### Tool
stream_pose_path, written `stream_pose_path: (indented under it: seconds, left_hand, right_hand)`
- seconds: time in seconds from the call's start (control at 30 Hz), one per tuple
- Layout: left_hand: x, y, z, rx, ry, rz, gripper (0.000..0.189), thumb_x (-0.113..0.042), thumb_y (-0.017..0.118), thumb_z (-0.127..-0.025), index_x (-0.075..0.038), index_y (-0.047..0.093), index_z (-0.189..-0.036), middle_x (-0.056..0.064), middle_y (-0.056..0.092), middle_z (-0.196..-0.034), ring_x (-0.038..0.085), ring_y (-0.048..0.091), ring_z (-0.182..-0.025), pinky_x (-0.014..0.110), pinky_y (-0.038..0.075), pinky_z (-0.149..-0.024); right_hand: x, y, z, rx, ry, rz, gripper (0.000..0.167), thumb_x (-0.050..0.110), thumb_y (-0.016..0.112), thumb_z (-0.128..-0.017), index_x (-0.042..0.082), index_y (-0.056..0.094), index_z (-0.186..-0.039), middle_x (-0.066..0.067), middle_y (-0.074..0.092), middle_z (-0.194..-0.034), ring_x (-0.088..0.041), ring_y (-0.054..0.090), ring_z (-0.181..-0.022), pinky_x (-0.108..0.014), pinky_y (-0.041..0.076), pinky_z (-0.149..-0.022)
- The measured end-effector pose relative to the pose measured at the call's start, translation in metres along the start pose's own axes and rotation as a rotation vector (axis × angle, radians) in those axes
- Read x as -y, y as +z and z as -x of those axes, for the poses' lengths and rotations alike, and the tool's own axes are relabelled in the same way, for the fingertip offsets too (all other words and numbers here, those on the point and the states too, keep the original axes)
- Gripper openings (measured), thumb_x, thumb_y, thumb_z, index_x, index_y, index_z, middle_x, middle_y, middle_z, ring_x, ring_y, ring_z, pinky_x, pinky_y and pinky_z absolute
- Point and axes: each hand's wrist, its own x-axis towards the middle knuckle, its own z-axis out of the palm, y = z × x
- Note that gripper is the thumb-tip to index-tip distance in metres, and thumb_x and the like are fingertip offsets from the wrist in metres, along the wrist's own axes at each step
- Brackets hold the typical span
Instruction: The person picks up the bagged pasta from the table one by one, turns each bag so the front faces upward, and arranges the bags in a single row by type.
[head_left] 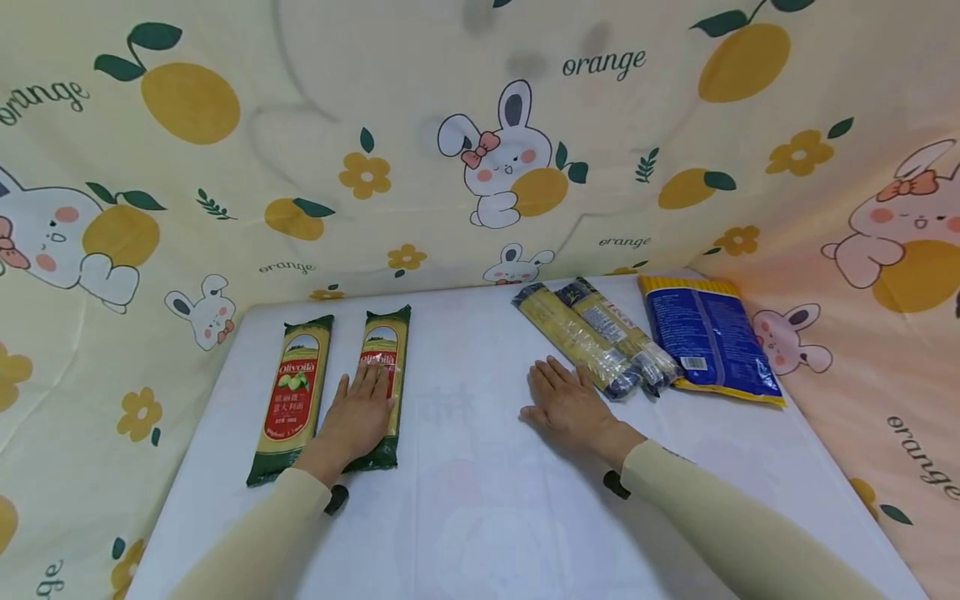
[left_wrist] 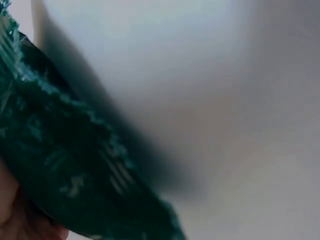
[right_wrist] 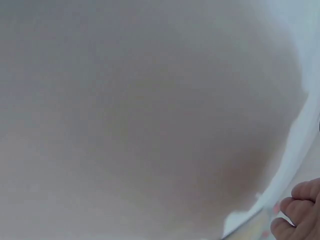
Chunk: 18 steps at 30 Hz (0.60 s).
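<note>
My left hand (head_left: 356, 423) lies with straight fingers across a spaghetti packet (head_left: 384, 335) with a red label and green ends, hiding much of its label. A matching spaghetti packet (head_left: 291, 400) lies to the left of that hand. In the left wrist view, the crimped green packet end (left_wrist: 85, 160) fills the lower left beside part of the hand. My right hand (head_left: 572, 410) rests flat on the white table, fingers extended, just left of a clear pasta packet (head_left: 573, 337). Its fingers (right_wrist: 300, 212) show at the lower right of the right wrist view.
Another pasta packet (head_left: 618, 329) lies against the clear one at the back right. Beside it is a larger blue bag (head_left: 708, 333) with yellow ends. A patterned cloth (head_left: 420, 208) hangs behind the white table (head_left: 465, 517) and along its sides.
</note>
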Motion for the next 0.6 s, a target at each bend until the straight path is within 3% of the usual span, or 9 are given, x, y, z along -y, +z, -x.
stream_pose_path:
  seconds: [0.3, 0.6]
  left_hand:
    - [0.021, 0.001, 0.006, 0.000, -0.036, 0.021, 0.067, -0.032, 0.050, -0.112, 0.006, 0.028, -0.163, 0.028, 0.024, -0.171, 0.048, 0.013, -0.161, 0.068, 0.015, -0.126]
    - [0.027, -0.001, 0.013, -0.027, -0.042, -0.025, 0.066, -0.031, 0.053, -0.110, 0.007, 0.033, -0.161, 0.030, 0.028, -0.169, 0.049, 0.019, -0.159, 0.069, 0.017, -0.125]
  right_hand:
    - [-0.054, -0.014, 0.005, -0.058, 0.146, 0.038, 0.078, 0.050, 0.048, -0.110, -0.001, 0.025, -0.165, -0.023, 0.024, -0.173, -0.042, 0.017, -0.162, -0.068, 0.012, -0.127]
    - [-0.072, -0.013, 0.010, -0.017, 0.193, 0.011, 0.079, 0.046, 0.051, -0.109, -0.002, 0.022, -0.166, -0.026, 0.021, -0.173, -0.045, 0.015, -0.161, -0.067, 0.006, -0.128]
